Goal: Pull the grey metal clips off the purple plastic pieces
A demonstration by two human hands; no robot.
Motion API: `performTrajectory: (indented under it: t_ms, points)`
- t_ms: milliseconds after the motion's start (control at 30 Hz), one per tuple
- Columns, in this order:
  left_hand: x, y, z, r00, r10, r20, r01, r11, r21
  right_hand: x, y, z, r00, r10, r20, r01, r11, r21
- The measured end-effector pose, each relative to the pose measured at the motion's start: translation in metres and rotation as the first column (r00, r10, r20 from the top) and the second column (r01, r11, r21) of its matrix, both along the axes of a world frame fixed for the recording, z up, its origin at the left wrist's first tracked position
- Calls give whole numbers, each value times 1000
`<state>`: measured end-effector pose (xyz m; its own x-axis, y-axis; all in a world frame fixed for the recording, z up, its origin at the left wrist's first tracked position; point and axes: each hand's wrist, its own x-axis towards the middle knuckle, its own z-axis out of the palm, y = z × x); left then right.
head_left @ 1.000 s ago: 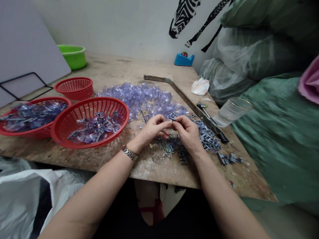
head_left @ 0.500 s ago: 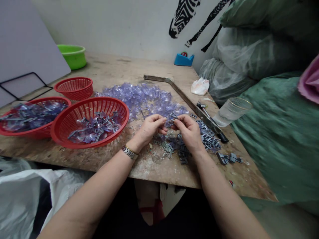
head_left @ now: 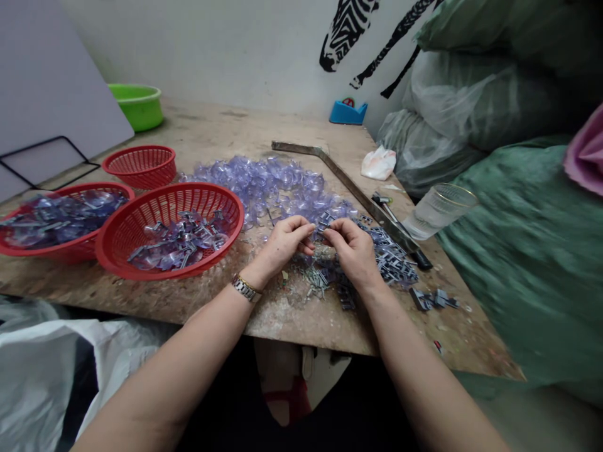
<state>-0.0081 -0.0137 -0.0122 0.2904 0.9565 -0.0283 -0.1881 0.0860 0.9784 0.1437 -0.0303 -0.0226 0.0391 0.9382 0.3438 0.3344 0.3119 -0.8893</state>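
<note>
1. A worn wooden table (head_left: 211, 125) with a stained, scuffed top stands against a pale wall (head_left: 211, 50) bearing a zebra picture (head_left: 351, 31); bulky green sacks (head_left: 513, 251) crowd its right side.
2. A bent metal bar (head_left: 351, 186) lies across the tabletop, its lower end near a drinking glass (head_left: 438, 213).
3. The right hand (head_left: 355, 251) pinches a small dark part (head_left: 325, 228) between thumb and forefinger, above the table.
4. The left hand (head_left: 285, 242) is half curled, thumb against fingers, just beside it; I cannot tell whether anything sits in that grip.
5. The part looks slim and greyish, like those heaped in the grey pile (head_left: 393, 257); clear violet-tinted pieces (head_left: 257, 182) spread beyond both hands.
</note>
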Motion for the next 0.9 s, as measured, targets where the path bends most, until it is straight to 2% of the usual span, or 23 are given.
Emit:
performTrajectory:
  t_ms: [267, 400, 567, 633, 800, 900]
  points:
    - [0, 3, -6, 990, 7, -141, 11, 992, 129, 0, -2, 2, 992, -35, 121, 27, 997, 67]
    - [1, 3, -7, 984, 41, -173, -9, 983, 181, -1, -3, 4, 967, -80, 240, 48, 989, 137]
    - [-1, 2, -6, 952, 138, -273, -18, 916, 401, -4, -6, 3, 897, -171, 408, 69, 965, 253]
    - [-1, 2, -5, 946, 146, -288, -4, 896, 443, -6, -7, 2, 871, -204, 446, 77, 955, 286]
    - [-1, 1, -5, 958, 118, -262, 7, 901, 434, -11, -9, 1, 869, -229, 439, 94, 947, 306]
    - [-3, 0, -6, 952, 137, -274, 14, 873, 487, -11, -9, 2, 903, -208, 377, 106, 956, 273]
